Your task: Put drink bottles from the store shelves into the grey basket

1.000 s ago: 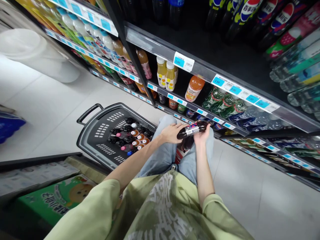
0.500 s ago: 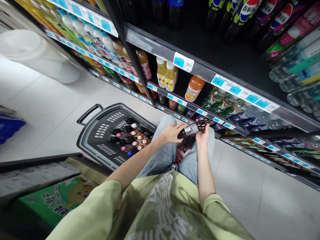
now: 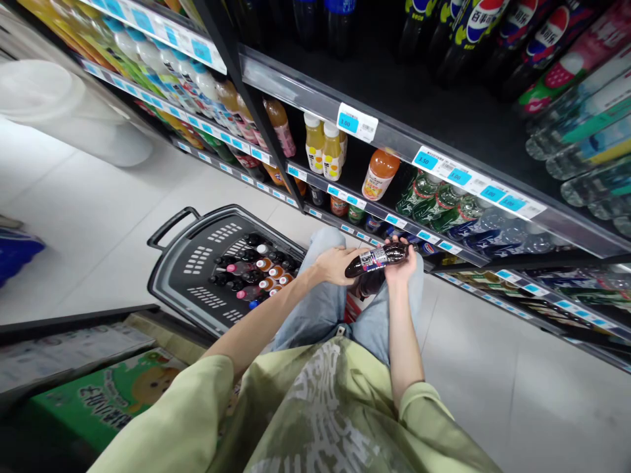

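Note:
A dark cola bottle (image 3: 373,259) lies nearly level above my knees, its base to the left and its neck to the right. My right hand (image 3: 401,268) is closed around the neck end. At the base end, my left hand (image 3: 335,265) grips the bottle, its fingers partly hidden behind it. The label, with white and coloured print, faces up, too small to read. To the left of my legs stands a grey basket (image 3: 197,259) on the floor, holding several upright bottles with dark, white, pink, orange and blue tops.
Shelves with price tags (image 3: 357,123) run along the front. On them stand an orange drink bottle (image 3: 380,174), yellow juice bottles (image 3: 323,148) and green soda bottles (image 3: 436,200). A white bin (image 3: 73,112) is at the far left, and a green carton (image 3: 108,401) sits at lower left.
The bottle has turned about its length, so another side of the label shows. Left-hand fingers that lay over it are now behind it. The view has shifted slightly.

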The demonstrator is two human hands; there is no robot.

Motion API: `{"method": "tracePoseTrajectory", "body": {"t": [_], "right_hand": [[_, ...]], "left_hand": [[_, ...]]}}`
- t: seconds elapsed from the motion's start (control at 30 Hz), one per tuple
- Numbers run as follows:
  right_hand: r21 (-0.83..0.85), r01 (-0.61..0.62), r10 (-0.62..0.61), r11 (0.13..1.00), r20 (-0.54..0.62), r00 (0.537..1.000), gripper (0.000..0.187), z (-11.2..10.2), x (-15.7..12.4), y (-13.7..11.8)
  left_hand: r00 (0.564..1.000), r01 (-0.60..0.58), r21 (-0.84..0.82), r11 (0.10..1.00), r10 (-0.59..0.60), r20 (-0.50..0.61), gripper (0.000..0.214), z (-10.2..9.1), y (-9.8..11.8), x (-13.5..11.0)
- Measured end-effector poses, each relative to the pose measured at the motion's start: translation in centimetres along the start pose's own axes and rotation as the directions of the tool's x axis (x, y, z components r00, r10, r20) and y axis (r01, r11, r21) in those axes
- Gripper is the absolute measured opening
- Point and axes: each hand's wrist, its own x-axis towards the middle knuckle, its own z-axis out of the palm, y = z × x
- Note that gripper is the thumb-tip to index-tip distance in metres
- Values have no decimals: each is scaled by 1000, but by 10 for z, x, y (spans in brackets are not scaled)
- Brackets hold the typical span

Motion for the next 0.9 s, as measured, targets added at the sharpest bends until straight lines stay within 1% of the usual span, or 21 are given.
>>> {"method": "tracePoseTrajectory", "body": {"t": [0.07,0.17,0.27,0.37,0.47,0.57,0.67,0.8,0.9], "right_hand": [[15,4,-3,1000,-21,1000,19,1,0,0],[48,-5,9,999,-70,998,14,1,4,3],[71,-17,24,997,-95,995,18,2,8,4],[53,-8,14,999,-112,994,21,2,9,4],[27,3,0,1000,-117,993,23,3,9,3],[28,13,-10,1000,-99,995,21,3,7,0],[28,2,0,1000,-68,998,18,5,3,-3],[-4,-37,37,999,28,999,30,7,-3,-7],[-16,-31,33,999,82,996,29,7,-1,-7]], "left_hand": [[1000,-8,-6,1000,8,8,90,0,-1,0],[1000,-8,43,999,7,23,92,3,0,2],[999,6,103,995,-10,41,93,8,3,5],[1000,14,123,992,-16,13,89,11,4,6],[999,19,123,992,-16,-32,80,13,4,6],[999,19,107,994,-15,-45,76,12,4,5],[999,43,69,997,-42,-25,80,7,5,5],[996,88,-16,996,-88,-11,87,-4,6,3],[993,116,-68,991,-117,-13,89,-9,7,3]]}}
